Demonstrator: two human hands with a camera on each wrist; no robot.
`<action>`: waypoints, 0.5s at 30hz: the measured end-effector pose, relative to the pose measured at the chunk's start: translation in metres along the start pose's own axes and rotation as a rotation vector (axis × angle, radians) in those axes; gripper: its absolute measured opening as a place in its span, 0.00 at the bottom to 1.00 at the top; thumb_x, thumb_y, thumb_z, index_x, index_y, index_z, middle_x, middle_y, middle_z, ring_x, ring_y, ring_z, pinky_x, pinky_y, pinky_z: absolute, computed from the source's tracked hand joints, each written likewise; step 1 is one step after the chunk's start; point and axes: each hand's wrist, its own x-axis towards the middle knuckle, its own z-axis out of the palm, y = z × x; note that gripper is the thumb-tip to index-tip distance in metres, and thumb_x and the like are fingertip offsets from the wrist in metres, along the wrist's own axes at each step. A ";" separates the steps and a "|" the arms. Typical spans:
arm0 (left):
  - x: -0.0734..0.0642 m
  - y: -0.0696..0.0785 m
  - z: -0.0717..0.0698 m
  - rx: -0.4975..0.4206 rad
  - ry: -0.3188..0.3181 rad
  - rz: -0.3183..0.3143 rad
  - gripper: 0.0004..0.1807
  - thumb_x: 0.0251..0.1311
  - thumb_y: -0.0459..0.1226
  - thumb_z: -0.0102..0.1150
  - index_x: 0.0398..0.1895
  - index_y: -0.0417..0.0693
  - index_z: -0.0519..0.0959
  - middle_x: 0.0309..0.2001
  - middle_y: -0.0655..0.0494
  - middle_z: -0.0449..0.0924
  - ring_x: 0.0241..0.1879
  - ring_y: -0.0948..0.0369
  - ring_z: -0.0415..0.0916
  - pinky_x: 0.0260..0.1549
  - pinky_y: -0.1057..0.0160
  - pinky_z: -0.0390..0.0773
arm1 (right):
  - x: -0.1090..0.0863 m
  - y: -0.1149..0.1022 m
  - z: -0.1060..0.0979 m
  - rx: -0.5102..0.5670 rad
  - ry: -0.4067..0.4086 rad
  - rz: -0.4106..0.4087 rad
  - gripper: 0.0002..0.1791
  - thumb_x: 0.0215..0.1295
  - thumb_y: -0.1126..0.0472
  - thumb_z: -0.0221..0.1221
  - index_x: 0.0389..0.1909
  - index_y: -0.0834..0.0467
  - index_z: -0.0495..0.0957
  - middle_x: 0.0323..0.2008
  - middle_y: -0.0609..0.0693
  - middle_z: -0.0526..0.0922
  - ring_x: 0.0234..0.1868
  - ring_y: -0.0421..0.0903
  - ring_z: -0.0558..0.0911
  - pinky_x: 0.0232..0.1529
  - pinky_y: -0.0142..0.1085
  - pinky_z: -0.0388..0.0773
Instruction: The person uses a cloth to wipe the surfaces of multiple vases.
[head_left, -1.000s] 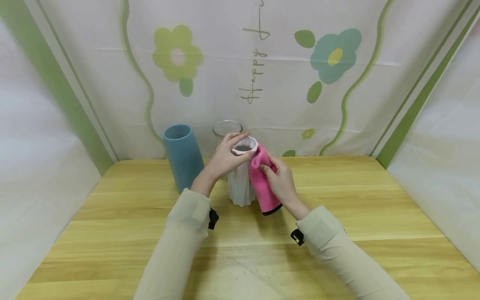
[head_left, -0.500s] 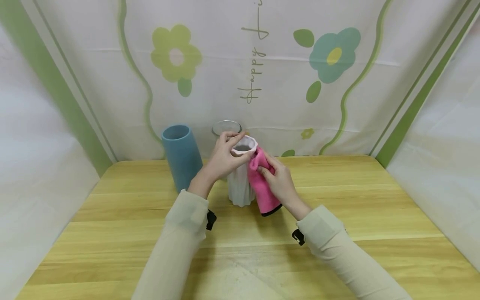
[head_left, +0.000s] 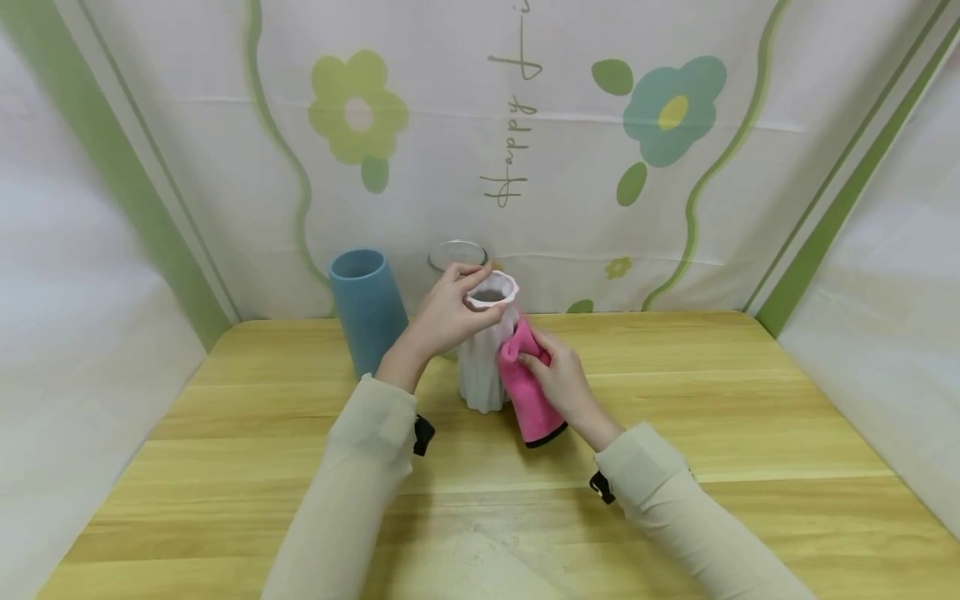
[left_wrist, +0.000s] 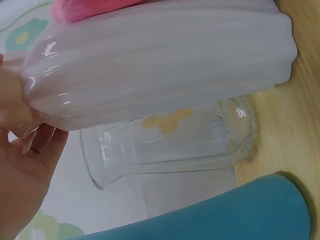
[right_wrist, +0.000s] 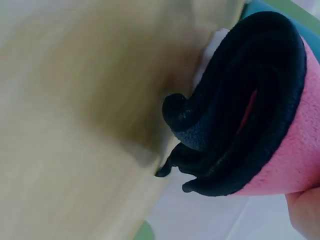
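Note:
A white fluted vase (head_left: 480,371) stands upright on the wooden table. My left hand (head_left: 444,312) grips it at the wavy rim, fingers on the far side and thumb in front. In the left wrist view the vase (left_wrist: 165,65) looks glossy, with part of the left hand (left_wrist: 22,185) at its mouth. My right hand (head_left: 564,379) pinches a folded pink cloth (head_left: 525,400) with a black edge, against the vase's right side below the rim. Seen from the right wrist, the cloth (right_wrist: 295,150) hangs as a loose roll, its dark edge towards the camera.
A tall blue vase (head_left: 367,317) stands to the left, close to the left forearm. Behind the white vase is a clear glass vase (left_wrist: 175,160), mostly hidden in the head view. A printed curtain (head_left: 480,125) hangs behind the table (head_left: 750,467).
My right hand and the pink cloth have slid a little down the side of the white vase, away from its rim. The left hand stays on the rim.

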 end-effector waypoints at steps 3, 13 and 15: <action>0.000 0.001 0.000 0.004 -0.011 -0.003 0.38 0.57 0.47 0.59 0.72 0.58 0.59 0.71 0.54 0.56 0.53 0.54 0.71 0.49 0.57 0.77 | -0.003 0.009 0.003 -0.029 -0.056 0.041 0.29 0.63 0.68 0.59 0.65 0.67 0.66 0.61 0.66 0.74 0.60 0.59 0.76 0.57 0.49 0.75; -0.001 -0.002 0.005 -0.027 -0.039 0.031 0.37 0.60 0.45 0.53 0.74 0.57 0.57 0.74 0.54 0.50 0.60 0.52 0.67 0.54 0.55 0.77 | -0.007 0.018 0.009 -0.054 -0.072 0.095 0.29 0.64 0.66 0.59 0.66 0.64 0.66 0.63 0.63 0.72 0.64 0.58 0.73 0.61 0.49 0.72; -0.002 -0.002 0.005 -0.032 -0.039 0.032 0.36 0.61 0.45 0.53 0.74 0.57 0.56 0.74 0.52 0.46 0.59 0.52 0.69 0.53 0.55 0.78 | -0.007 0.015 0.008 -0.037 -0.056 0.084 0.28 0.64 0.67 0.58 0.66 0.64 0.66 0.62 0.64 0.73 0.62 0.58 0.74 0.59 0.49 0.74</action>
